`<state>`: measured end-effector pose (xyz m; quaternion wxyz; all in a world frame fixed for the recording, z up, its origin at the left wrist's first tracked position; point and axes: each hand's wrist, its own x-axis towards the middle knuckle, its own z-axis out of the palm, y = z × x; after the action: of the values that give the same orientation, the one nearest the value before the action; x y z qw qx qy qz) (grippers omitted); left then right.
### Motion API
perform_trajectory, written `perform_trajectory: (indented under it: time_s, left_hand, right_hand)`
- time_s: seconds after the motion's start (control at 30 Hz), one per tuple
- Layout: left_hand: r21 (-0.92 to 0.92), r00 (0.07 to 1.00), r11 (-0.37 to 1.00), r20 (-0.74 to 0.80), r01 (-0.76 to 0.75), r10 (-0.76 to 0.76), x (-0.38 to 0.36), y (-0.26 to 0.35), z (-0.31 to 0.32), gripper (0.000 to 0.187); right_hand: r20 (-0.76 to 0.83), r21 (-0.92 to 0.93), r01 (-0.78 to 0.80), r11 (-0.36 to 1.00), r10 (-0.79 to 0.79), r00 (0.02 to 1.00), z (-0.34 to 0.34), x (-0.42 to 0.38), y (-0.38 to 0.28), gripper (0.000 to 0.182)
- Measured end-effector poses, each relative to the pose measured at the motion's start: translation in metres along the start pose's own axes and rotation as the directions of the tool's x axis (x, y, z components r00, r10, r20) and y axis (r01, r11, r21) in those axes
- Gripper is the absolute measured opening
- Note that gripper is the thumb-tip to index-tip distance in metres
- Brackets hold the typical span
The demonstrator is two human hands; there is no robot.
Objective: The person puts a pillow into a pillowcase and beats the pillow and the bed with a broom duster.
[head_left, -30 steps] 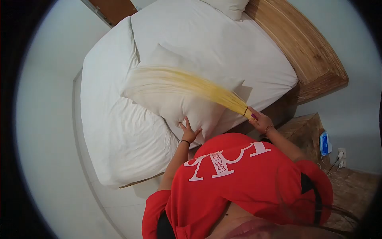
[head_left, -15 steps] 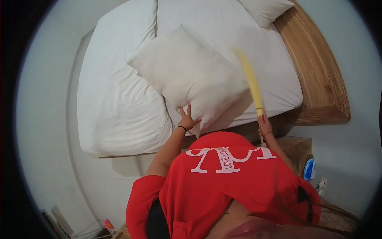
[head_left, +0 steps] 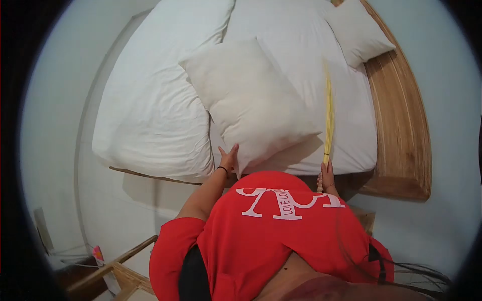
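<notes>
A large off-white pillow (head_left: 251, 95) lies across the white bed sheet (head_left: 281, 25). At its near left corner is my left hand (head_left: 229, 158), thumb and fingers spread; whether it grips the corner is hard to see. My right hand (head_left: 327, 176) is wrapped round the handle of a yellow stick broom (head_left: 329, 120) to the right of the pillow. The broom's bristles point away from me over the sheet, and their far tip is faint.
A bunched white duvet (head_left: 155, 110) covers the bed's left part. At the back right, a smaller pillow (head_left: 359, 35) rests against the wooden headboard (head_left: 401, 115). Wooden furniture (head_left: 125, 273) stands at the lower left, and a wooden bedside piece (head_left: 365, 219) at the lower right.
The view has shifted, showing more of the far pillow. The broom has swung more upright and its handle sits lower. My left hand has moved slightly down and left.
</notes>
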<state>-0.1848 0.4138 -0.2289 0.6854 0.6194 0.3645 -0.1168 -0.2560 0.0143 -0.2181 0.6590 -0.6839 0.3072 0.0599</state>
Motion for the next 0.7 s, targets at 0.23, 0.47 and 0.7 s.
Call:
perform_trajectory:
  time_s: [0.23,0.47,0.7]
  left_hand:
    - [-0.106,0.823,0.818,0.002,-0.565,0.568,0.012,0.086,0.098,0.034]
    - [0.173,0.495,0.466,0.215,-0.868,0.842,-0.095,0.265,0.245,0.031]
    - [0.130,0.446,0.429,0.354,-0.894,0.822,-0.162,0.353,0.182,0.031]
  right_hand:
    - [0.055,-0.039,0.035,0.999,-0.032,0.998,-0.041,0.024,-0.034,0.043]
    - [0.014,0.167,0.172,0.971,-0.177,0.984,-0.110,0.074,-0.029,0.047]
    - [-0.110,0.144,0.267,0.953,-0.253,0.961,-0.170,0.087,-0.029,0.050]
